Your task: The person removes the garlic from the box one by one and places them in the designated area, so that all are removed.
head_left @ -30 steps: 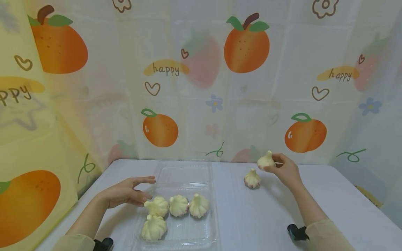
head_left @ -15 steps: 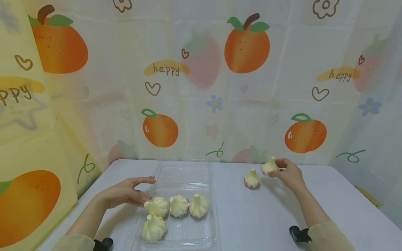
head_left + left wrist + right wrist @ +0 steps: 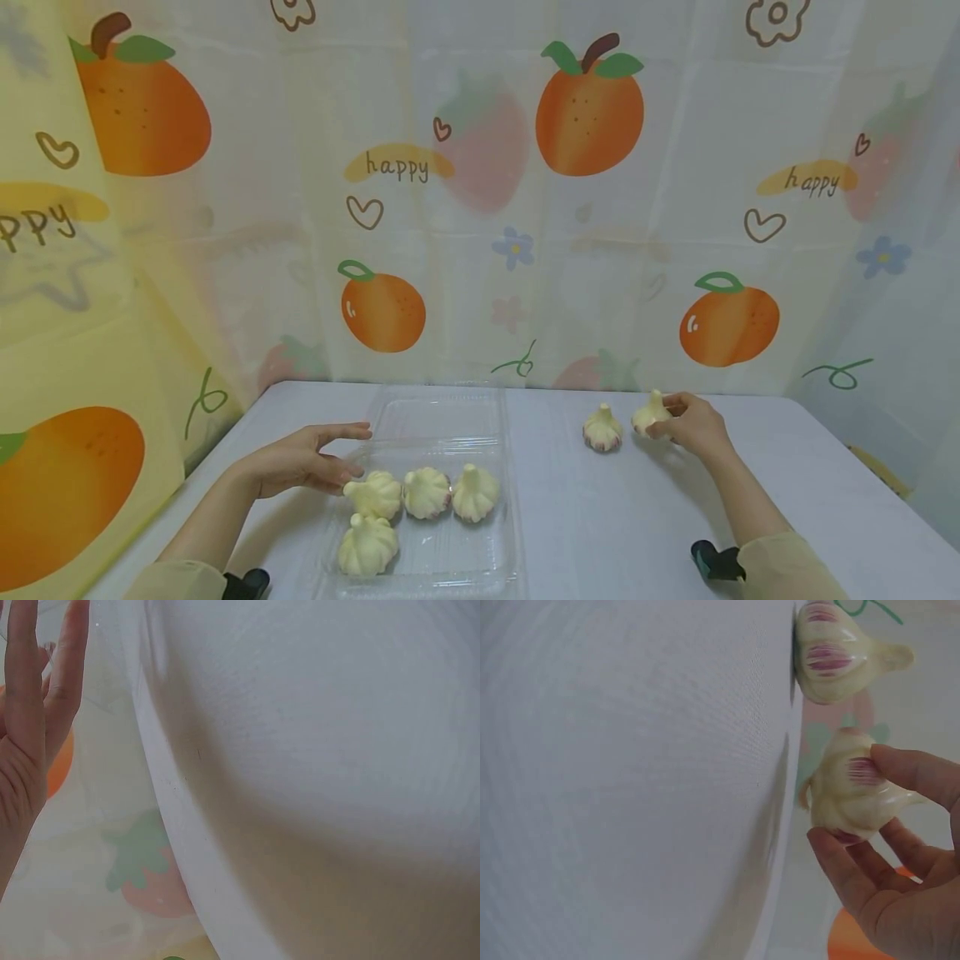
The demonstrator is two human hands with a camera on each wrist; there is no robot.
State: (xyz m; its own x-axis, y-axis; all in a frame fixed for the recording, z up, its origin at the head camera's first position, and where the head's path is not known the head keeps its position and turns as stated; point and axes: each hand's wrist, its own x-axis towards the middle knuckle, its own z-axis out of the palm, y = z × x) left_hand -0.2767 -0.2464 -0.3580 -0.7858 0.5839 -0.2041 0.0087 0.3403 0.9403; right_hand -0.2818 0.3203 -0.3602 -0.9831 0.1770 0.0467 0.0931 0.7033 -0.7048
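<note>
My right hand pinches a garlic bulb between thumb and fingers at the back right of the table. In the right wrist view this bulb hangs just off the white surface, its stem pointing up. Left of it a second garlic bulb stands upright on the table. My left hand rests at the left side of a clear plastic container, fingers extended, thumb close to a garlic bulb inside. Several bulbs lie in there: a row at the back and one garlic bulb at front left.
The container's clear lid lies folded back behind it. A white cloth covers the table. Behind the table hangs a curtain printed with oranges, and a yellowish side of it runs along the left.
My right hand has moved down and slightly right with its garlic bulb, bringing it near the table beside the standing one. The left hand and container have stayed put.
</note>
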